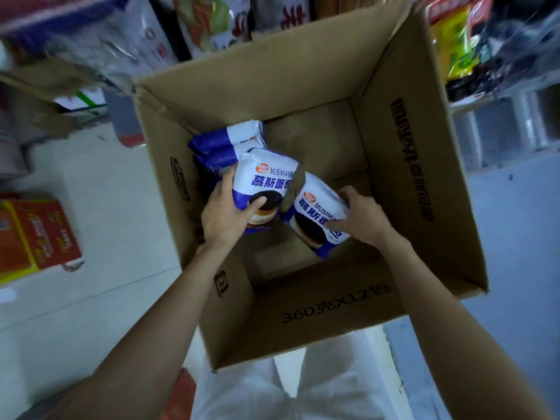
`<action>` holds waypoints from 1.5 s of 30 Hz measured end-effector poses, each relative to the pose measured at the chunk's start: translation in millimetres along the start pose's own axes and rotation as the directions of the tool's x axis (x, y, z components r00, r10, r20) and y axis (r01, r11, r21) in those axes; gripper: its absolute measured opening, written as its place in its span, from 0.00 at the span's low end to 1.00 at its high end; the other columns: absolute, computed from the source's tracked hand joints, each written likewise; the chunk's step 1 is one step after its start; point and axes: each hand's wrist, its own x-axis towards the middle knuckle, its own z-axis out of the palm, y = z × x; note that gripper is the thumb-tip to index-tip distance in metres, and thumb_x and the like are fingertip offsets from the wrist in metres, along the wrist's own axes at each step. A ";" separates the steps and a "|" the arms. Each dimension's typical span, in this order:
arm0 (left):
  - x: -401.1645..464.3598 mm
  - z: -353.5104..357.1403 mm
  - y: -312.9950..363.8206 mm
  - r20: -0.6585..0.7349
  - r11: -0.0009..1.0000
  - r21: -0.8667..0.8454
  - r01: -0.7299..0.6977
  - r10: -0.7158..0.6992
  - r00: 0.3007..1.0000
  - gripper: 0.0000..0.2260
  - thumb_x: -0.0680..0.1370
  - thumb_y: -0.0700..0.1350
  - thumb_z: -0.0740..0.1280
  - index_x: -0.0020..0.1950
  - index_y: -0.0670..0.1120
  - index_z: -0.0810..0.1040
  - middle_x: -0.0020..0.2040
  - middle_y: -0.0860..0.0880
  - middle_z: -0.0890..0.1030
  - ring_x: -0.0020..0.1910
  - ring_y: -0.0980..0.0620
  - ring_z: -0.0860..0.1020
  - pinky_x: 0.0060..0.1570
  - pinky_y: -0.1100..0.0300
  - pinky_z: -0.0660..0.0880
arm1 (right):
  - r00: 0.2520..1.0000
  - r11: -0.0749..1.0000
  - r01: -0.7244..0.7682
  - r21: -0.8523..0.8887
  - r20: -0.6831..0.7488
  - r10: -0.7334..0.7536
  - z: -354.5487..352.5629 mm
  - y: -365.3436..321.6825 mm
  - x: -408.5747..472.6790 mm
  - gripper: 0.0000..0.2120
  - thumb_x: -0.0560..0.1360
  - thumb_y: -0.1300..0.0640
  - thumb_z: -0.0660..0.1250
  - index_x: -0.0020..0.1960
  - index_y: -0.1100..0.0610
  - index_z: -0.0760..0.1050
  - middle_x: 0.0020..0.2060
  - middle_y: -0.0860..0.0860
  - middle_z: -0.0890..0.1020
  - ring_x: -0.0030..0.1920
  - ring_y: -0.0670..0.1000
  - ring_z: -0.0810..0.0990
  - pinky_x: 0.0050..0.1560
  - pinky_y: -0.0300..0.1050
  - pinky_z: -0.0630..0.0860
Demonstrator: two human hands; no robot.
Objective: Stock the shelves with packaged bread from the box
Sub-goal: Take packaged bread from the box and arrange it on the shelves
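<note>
A large open cardboard box stands on the floor below me. Both my hands reach into it. My left hand grips a white and blue bread package by its left side, thumb across the pictured cake. My right hand grips a second, matching bread package by its right edge, tilted. More bread packages of the same kind lie stacked against the box's left wall behind the held ones. The rest of the box bottom is bare cardboard.
A red and yellow carton sits on the pale floor at the left. Shelves with bagged goods run along the top of the view, and more goods fill the upper right. My white trousers show below the box.
</note>
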 end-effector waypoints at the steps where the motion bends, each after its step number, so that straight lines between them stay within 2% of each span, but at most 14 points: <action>1: -4.9 -19.2 5.6 -0.057 0.996 -0.093 0.016 -0.022 0.998 0.35 0.70 0.57 0.72 0.73 0.53 0.61 0.68 0.51 0.73 0.65 0.48 0.72 0.55 0.54 0.71 | 0.999 0.998 0.027 0.064 -0.032 -0.025 -16.0 -10.1 -16.2 0.29 0.68 0.51 0.75 0.62 0.54 0.65 0.48 0.50 0.79 0.45 0.51 0.80 0.45 0.48 0.79; 5: -28.2 -94.7 24.1 -0.237 0.948 -0.314 0.056 -0.135 0.962 0.30 0.72 0.53 0.73 0.70 0.50 0.65 0.63 0.53 0.77 0.60 0.49 0.76 0.50 0.62 0.68 | 0.984 0.942 0.180 0.283 -0.046 -0.174 -67.2 -53.4 -75.3 0.22 0.70 0.55 0.74 0.59 0.50 0.68 0.48 0.45 0.80 0.44 0.41 0.81 0.37 0.35 0.78; 10: -50.6 -180.8 25.6 -0.379 0.870 -0.493 -0.001 -0.214 0.900 0.23 0.76 0.50 0.68 0.69 0.47 0.66 0.56 0.57 0.76 0.54 0.56 0.75 0.48 0.67 0.67 | 0.918 0.894 0.376 0.244 -0.232 -0.323 -102.9 -124.3 -114.1 0.24 0.67 0.56 0.76 0.59 0.47 0.70 0.49 0.44 0.80 0.48 0.43 0.80 0.45 0.42 0.80; 14: -55.5 -239.6 13.0 -0.457 0.742 -0.654 -0.148 -0.231 0.859 0.21 0.73 0.55 0.68 0.64 0.54 0.70 0.56 0.62 0.78 0.56 0.61 0.76 0.57 0.61 0.71 | 0.842 0.833 0.497 0.245 -0.368 -0.394 -122.8 -193.9 -127.2 0.25 0.66 0.54 0.77 0.55 0.44 0.66 0.48 0.39 0.78 0.48 0.41 0.78 0.46 0.38 0.77; 17: -51.0 -283.2 -1.0 -0.509 0.663 -0.710 -0.237 -0.251 0.823 0.19 0.73 0.53 0.69 0.62 0.59 0.70 0.60 0.59 0.77 0.59 0.59 0.76 0.61 0.57 0.71 | 0.751 0.753 0.621 0.217 -0.442 -0.491 -132.7 -247.5 -137.9 0.22 0.67 0.55 0.76 0.54 0.43 0.69 0.48 0.35 0.77 0.49 0.36 0.77 0.45 0.31 0.76; 21: -32.0 -337.4 -19.8 -0.571 0.666 -0.672 -0.323 -0.190 0.798 0.20 0.75 0.42 0.69 0.65 0.50 0.67 0.58 0.57 0.77 0.55 0.65 0.76 0.58 0.60 0.72 | 0.634 0.663 0.722 0.198 -0.574 -0.519 -132.1 -317.4 -143.3 0.19 0.69 0.57 0.75 0.51 0.41 0.71 0.45 0.31 0.77 0.47 0.29 0.75 0.45 0.27 0.73; 26: 12.0 -384.9 -46.8 -0.596 0.737 -0.570 -0.362 -0.068 0.800 0.21 0.73 0.45 0.71 0.63 0.51 0.69 0.58 0.54 0.78 0.58 0.55 0.76 0.59 0.59 0.71 | 0.531 0.618 0.775 0.133 -0.668 -0.522 -112.5 -380.2 -130.6 0.18 0.70 0.58 0.74 0.54 0.45 0.72 0.46 0.32 0.77 0.46 0.31 0.77 0.43 0.30 0.75; 29: 35.1 -405.4 -51.0 -0.611 0.746 -0.537 -0.393 -0.023 0.791 0.17 0.75 0.41 0.70 0.62 0.50 0.71 0.55 0.57 0.78 0.55 0.57 0.75 0.54 0.70 0.71 | 0.505 0.618 0.778 0.113 -0.698 -0.508 -101.7 -402.9 -119.7 0.17 0.70 0.58 0.73 0.56 0.48 0.74 0.46 0.35 0.78 0.45 0.35 0.78 0.45 0.36 0.77; 33: 60.1 -433.5 -51.5 -0.639 0.723 -0.539 -0.432 -0.017 0.769 0.17 0.76 0.44 0.69 0.64 0.49 0.71 0.57 0.54 0.79 0.55 0.58 0.77 0.55 0.66 0.73 | 0.481 0.643 0.763 0.065 -0.721 -0.498 -102.4 -430.0 -107.2 0.17 0.70 0.56 0.73 0.58 0.52 0.76 0.47 0.44 0.80 0.48 0.45 0.80 0.48 0.44 0.78; 36: 74.9 -451.8 -47.6 -0.696 0.783 -0.438 -0.442 0.016 0.718 0.18 0.76 0.44 0.69 0.66 0.47 0.71 0.56 0.55 0.77 0.52 0.63 0.75 0.50 0.73 0.70 | 0.482 0.645 0.762 0.055 -0.713 -0.509 -107.5 -447.6 -101.7 0.18 0.70 0.56 0.73 0.59 0.51 0.75 0.46 0.44 0.80 0.47 0.46 0.80 0.47 0.46 0.79; 38: 86.4 -459.0 -45.3 -0.696 0.843 -0.359 -0.401 0.045 0.717 0.20 0.76 0.47 0.69 0.68 0.47 0.69 0.56 0.56 0.76 0.54 0.61 0.73 0.51 0.68 0.69 | 0.500 0.675 0.737 0.026 -0.693 -0.520 -107.4 -459.7 -96.7 0.19 0.69 0.54 0.73 0.58 0.51 0.72 0.42 0.46 0.79 0.43 0.46 0.79 0.39 0.40 0.76; 40: 104.4 -463.7 -45.4 -0.676 0.867 -0.326 -0.376 0.064 0.734 0.22 0.76 0.50 0.69 0.68 0.50 0.69 0.57 0.57 0.76 0.56 0.59 0.73 0.54 0.61 0.68 | 0.505 0.699 0.715 -0.002 -0.690 -0.518 -103.5 -470.5 -87.5 0.19 0.68 0.53 0.73 0.55 0.51 0.70 0.39 0.45 0.78 0.39 0.49 0.78 0.36 0.41 0.72; 43: 137.3 -469.4 -38.5 -0.639 0.834 -0.358 -0.419 0.108 0.761 0.20 0.75 0.52 0.70 0.65 0.55 0.70 0.57 0.58 0.77 0.59 0.56 0.74 0.60 0.54 0.71 | 0.474 0.701 0.714 0.009 -0.742 -0.474 -96.8 -478.5 -70.4 0.17 0.68 0.50 0.73 0.53 0.51 0.71 0.37 0.44 0.79 0.38 0.49 0.80 0.36 0.43 0.74; 45: 160.3 -469.5 -29.2 -0.620 0.802 -0.401 -0.443 0.118 0.776 0.19 0.76 0.49 0.70 0.65 0.52 0.70 0.59 0.55 0.78 0.60 0.54 0.75 0.60 0.53 0.71 | 0.426 0.693 0.721 0.010 -0.794 -0.432 -93.5 -476.3 -59.1 0.16 0.68 0.49 0.73 0.52 0.51 0.73 0.40 0.45 0.81 0.39 0.50 0.80 0.39 0.45 0.75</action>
